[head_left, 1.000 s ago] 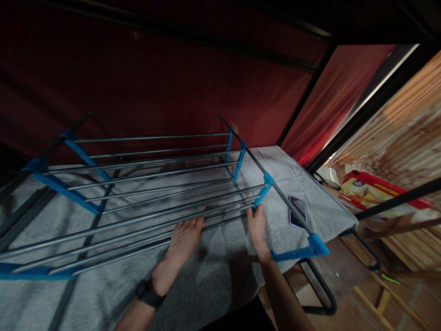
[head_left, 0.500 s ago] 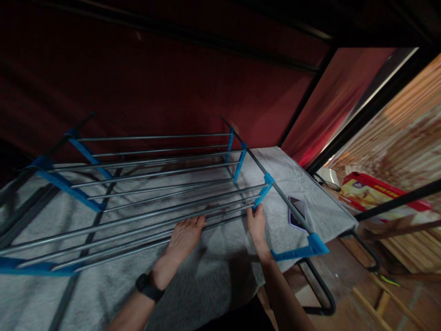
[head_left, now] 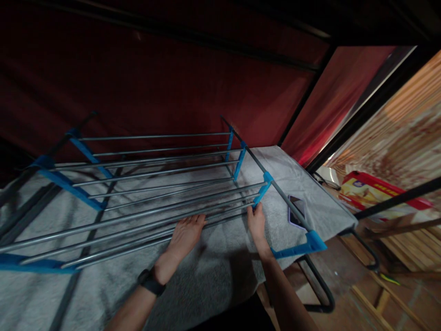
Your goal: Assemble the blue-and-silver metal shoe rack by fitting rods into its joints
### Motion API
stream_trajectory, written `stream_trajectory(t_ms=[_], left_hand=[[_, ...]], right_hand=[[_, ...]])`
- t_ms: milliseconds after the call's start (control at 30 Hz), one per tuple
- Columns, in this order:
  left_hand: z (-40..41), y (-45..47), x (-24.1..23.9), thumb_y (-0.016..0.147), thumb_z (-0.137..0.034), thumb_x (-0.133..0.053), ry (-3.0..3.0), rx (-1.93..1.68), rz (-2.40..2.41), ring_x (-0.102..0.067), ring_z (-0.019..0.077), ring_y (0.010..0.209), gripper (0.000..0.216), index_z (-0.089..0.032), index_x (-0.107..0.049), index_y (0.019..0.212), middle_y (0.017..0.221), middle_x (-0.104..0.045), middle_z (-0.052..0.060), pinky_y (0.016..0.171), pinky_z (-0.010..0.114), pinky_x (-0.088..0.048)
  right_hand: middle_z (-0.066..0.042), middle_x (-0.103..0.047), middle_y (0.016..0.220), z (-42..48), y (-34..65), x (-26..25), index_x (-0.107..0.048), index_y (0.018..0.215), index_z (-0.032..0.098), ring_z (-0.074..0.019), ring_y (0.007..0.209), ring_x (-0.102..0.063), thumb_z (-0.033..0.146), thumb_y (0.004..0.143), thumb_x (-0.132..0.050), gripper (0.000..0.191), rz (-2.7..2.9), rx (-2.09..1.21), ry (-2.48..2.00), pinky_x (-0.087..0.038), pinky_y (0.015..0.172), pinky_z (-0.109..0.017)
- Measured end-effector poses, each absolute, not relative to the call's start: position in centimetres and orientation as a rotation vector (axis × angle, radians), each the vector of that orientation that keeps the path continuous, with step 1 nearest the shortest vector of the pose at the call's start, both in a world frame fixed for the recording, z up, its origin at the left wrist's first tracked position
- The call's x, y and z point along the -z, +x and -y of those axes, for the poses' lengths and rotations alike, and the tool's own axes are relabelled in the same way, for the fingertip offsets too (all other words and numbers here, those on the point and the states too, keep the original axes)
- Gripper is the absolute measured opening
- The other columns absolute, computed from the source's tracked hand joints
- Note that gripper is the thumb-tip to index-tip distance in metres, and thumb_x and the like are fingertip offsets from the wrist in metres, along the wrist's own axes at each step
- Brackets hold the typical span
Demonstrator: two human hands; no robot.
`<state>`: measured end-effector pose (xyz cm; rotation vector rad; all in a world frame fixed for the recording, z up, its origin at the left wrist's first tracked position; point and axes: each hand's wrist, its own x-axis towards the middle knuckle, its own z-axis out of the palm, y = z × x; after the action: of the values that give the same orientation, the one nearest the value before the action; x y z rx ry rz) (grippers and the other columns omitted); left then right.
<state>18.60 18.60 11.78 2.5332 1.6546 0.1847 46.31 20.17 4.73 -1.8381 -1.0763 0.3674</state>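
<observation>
A shoe rack-like frame of grey metal tubes and blue plastic brackets lies on its side across a grey cloth (head_left: pixel 213 271). My left hand (head_left: pixel 188 233), with a black watch (head_left: pixel 151 282) on its wrist, has its fingers curled over the lower front metal tube (head_left: pixel 132 246) near its middle. My right hand (head_left: pixel 257 224) is closed at the right end of the front tubes, thumb and fingers around the lower end of a blue bracket (head_left: pixel 263 189). That bracket clips onto a dark side pole (head_left: pixel 287 201). The fingertips of both hands are partly hidden.
A phone (head_left: pixel 296 212) lies on the cloth beneath the side pole. Another blue bracket (head_left: pixel 299 248) juts out at the pole's near end. Beyond the right edge are a red and yellow box (head_left: pixel 379 195) and wooden slats (head_left: pixel 409 248). A dark red sheet (head_left: pixel 165 87) hangs behind.
Both hands stay at nearly the same places on the rack. The near left end of the front tubes and the near right bracket have shifted very slightly.
</observation>
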Motion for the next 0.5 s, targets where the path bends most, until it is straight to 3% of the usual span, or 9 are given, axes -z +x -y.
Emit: stream_trajectory(t_ms=[500], left_hand=[[-18.8, 18.6, -13.0, 0.115, -0.022, -0.044, 2.476, -0.112, -1.617, -0.081, 0.0308, 0.108, 0.031, -0.018, -0.073, 0.125, 0.110, -0.084, 0.015, 0.089, 0.039, -0.055]], right_hand=[[-0.013, -0.075, 0.099, -20.3, 46.4, -4.7, -0.056, 0.114, 0.023, -0.0328, 0.089, -0.072, 0.057, 0.096, -0.044, 0.041, 1.113, -0.348, -1.962, -0.052, 0.082, -0.042]])
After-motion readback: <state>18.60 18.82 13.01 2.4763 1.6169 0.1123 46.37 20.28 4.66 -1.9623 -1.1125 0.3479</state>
